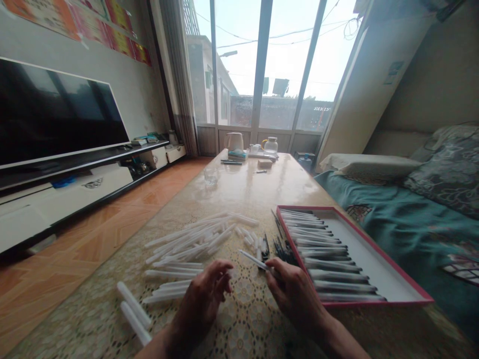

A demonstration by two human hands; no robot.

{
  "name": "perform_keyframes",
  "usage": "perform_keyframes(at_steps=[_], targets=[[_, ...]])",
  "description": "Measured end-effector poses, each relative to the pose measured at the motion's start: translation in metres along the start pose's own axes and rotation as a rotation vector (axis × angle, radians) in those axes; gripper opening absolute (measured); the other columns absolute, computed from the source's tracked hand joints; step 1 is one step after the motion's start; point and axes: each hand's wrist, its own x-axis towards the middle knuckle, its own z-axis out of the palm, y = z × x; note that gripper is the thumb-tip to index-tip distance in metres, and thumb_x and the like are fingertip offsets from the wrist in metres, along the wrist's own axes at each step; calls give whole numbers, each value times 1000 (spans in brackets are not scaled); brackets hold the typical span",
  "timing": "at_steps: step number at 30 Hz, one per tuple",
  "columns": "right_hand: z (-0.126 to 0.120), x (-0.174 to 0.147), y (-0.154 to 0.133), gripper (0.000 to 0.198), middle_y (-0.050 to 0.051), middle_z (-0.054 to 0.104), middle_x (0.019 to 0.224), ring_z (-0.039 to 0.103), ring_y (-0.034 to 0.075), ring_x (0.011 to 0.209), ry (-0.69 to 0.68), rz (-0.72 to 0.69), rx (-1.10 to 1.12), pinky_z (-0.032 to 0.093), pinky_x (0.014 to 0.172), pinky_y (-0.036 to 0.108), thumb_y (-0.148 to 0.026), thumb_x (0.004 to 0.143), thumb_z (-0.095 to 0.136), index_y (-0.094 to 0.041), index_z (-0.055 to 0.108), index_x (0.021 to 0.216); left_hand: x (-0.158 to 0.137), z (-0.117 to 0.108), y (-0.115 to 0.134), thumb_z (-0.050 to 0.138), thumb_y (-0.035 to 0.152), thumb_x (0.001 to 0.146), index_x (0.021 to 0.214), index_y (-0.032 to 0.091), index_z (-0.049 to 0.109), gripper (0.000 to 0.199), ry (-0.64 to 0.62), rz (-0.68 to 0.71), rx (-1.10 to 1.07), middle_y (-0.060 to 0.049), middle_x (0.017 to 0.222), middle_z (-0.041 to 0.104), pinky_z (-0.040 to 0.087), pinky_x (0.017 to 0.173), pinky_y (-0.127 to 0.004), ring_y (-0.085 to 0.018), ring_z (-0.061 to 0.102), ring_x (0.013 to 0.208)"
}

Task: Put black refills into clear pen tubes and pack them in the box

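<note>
My right hand [294,294] is closed around a slim white pen [253,260], its pointed end toward the left. To the left, my left hand [204,296] hovers over the table with fingers loosely curled and apart; I make out nothing held in it. Long white pen barrels [187,247] lie in a loose pile beyond and beside that hand. Two thicker white tubes [133,311] rest near my left forearm. Small white pieces [250,237], perhaps caps, are scattered in the middle. Thin black pieces [284,251] lie beside a pink-rimmed box [402,271], which holds a row of pens [333,262].
A patterned cover [243,319] lies over the long table. At its far end stand a pitcher [235,142], a glass jug [271,145] and a small box [265,163]. A clear glass [210,177] is on the left. A sofa [374,199] flanks the right side.
</note>
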Motion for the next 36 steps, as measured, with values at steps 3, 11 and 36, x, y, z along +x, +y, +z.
perform_keyframes(at_steps=[3, 11, 36], targets=[[-1, 0, 0, 12, -4, 49, 61, 46, 10, 52, 15, -9, 26, 31, 53, 21, -18, 83, 44, -18, 56, 87, 4, -6, -2, 50, 27, 84, 103, 20, 54, 21, -9, -238, -241, 0, 67, 61, 46, 53, -23, -14, 59, 60], [-6, -3, 0, 10, -6, 41, 58, 39, 9, 50, 38, -37, 55, 28, 51, 21, -12, 72, 49, -17, 56, 76, 9, -14, -6, 62, 43, 73, 95, 13, 60, 37, -125, -583, -549, 7, 49, 50, 31, 39, -18, -7, 42, 41], [-7, -2, -12, 12, -2, 57, 69, 52, 12, 63, -148, -265, -275, 28, 59, 25, -21, 87, 45, -21, 54, 79, 0, -3, 4, 45, 50, 82, 69, 17, 51, 36, -239, -537, -456, 8, 46, 44, 26, 32, -17, -5, 38, 31]])
